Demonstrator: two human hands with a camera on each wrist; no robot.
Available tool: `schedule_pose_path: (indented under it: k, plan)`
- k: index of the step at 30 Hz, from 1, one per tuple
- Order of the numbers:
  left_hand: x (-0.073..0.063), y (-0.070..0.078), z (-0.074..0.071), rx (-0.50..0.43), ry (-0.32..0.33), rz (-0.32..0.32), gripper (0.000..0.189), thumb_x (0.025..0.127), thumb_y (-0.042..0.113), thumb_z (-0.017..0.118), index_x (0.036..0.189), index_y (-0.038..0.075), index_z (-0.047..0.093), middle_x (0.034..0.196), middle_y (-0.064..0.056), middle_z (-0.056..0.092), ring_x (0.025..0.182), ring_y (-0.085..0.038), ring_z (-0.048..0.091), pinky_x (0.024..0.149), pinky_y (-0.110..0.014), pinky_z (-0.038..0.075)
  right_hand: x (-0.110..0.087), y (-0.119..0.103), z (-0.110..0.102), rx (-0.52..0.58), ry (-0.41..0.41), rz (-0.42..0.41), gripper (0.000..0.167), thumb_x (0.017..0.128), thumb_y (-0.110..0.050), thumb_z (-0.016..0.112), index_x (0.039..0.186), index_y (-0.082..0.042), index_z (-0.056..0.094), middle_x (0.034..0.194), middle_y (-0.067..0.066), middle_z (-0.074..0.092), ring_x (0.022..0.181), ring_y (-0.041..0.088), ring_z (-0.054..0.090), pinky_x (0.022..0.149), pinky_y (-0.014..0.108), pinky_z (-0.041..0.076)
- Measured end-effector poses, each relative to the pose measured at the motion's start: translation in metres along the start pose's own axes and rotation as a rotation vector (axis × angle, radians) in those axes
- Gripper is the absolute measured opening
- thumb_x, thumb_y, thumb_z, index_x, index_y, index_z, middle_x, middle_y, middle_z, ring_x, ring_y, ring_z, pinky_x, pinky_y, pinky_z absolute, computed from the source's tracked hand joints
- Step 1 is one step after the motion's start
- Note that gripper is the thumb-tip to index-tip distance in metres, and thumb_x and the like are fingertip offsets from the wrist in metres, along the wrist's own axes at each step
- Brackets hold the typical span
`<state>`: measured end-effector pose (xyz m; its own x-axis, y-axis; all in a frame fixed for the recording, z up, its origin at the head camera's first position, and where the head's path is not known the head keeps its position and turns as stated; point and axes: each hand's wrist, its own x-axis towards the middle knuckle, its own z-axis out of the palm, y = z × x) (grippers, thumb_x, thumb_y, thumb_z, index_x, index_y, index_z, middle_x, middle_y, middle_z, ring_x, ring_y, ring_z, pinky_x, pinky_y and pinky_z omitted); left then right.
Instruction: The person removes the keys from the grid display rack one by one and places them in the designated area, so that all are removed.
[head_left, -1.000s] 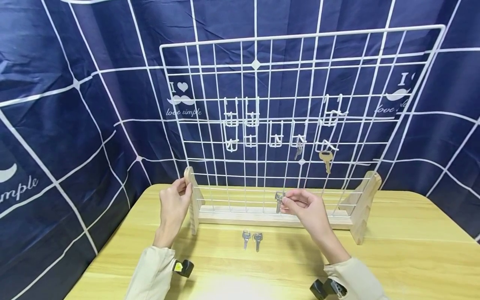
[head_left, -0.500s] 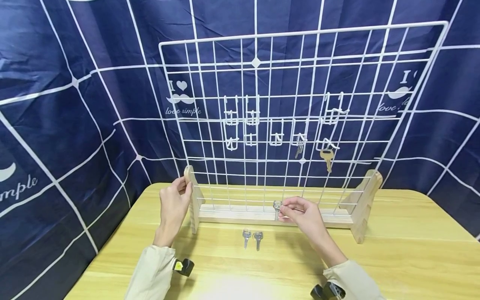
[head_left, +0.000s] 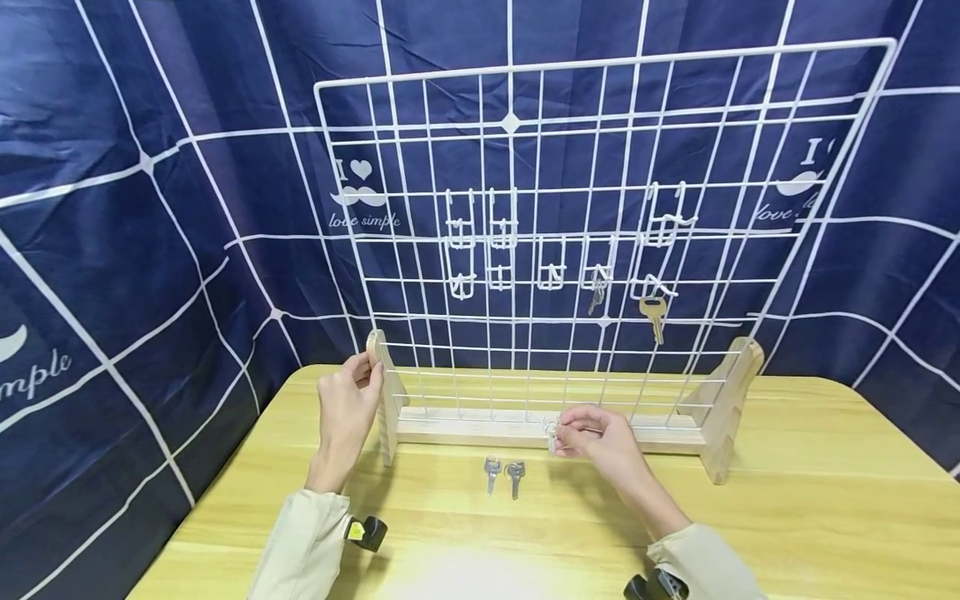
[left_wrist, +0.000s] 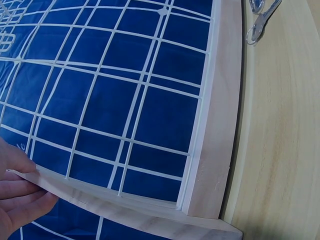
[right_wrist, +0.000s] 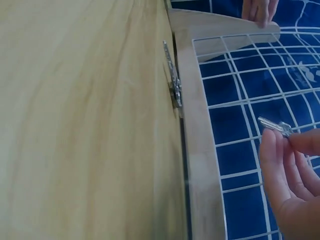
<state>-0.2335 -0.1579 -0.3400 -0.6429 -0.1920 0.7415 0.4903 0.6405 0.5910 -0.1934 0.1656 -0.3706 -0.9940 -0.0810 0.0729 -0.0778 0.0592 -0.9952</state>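
My right hand (head_left: 611, 446) pinches a small silver key (right_wrist: 276, 126) between thumb and fingers, just in front of the rack's wooden base bar (head_left: 465, 427). At the left end of the white wire grid rack, my left hand (head_left: 345, 408) grips the top of the wooden side support (left_wrist: 115, 210). Two more silver keys, a left one (head_left: 492, 475) and a right one (head_left: 515, 479), lie side by side on the table before the rack. A brass-coloured key (head_left: 654, 318) hangs from a wire hook on the right, and a silver key (head_left: 597, 293) hangs from the hook beside it.
Several white wire hooks (head_left: 551, 275) are mounted across the middle of the grid (head_left: 600, 65). The right wooden support (head_left: 726, 421) stands on the light wood table (head_left: 825, 467). A dark blue patterned cloth (head_left: 202, 333) surrounds the table's back and left.
My right hand has lowered with its key, from in front of the lower grid wires to the base bar, and shifted slightly left. The left hand keeps its place on the support.
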Motion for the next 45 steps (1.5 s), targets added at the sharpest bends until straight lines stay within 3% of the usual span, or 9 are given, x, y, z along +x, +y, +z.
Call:
schedule_pose_path:
  k: [8,30,45]
  plan:
    - [0.000,0.001,-0.001,0.008,-0.007,-0.007,0.016,0.085,-0.005,0.065,0.096,-0.016,0.066,0.086,-0.027,0.070,0.075,-0.036,0.071,0.067,-0.045,0.059,0.001,0.012,0.000,-0.072,-0.136,0.057,0.021,0.087,0.003,0.063,0.103,0.015,0.057,0.085,0.012,0.066,0.075,0.019,0.066,0.074,0.033,0.060]
    - [0.000,0.002,-0.001,0.012,-0.015,-0.026,0.016,0.085,-0.004,0.065,0.097,-0.015,0.066,0.088,-0.026,0.070,0.076,-0.036,0.071,0.068,-0.045,0.059,0.002,0.029,0.003,-0.125,-0.219,0.185,0.017,0.085,0.003,0.060,0.099,0.013,0.057,0.078,0.010,0.066,0.068,0.016,0.065,0.067,0.033,0.060]
    - [-0.001,0.001,-0.002,0.017,-0.011,-0.016,0.016,0.085,-0.005,0.065,0.097,-0.016,0.066,0.088,-0.027,0.070,0.076,-0.037,0.071,0.068,-0.045,0.059,0.001,0.030,0.015,-0.202,-0.072,0.343,0.013,0.078,0.008,0.060,0.091,0.010,0.061,0.074,0.015,0.067,0.060,0.017,0.065,0.060,0.029,0.059]
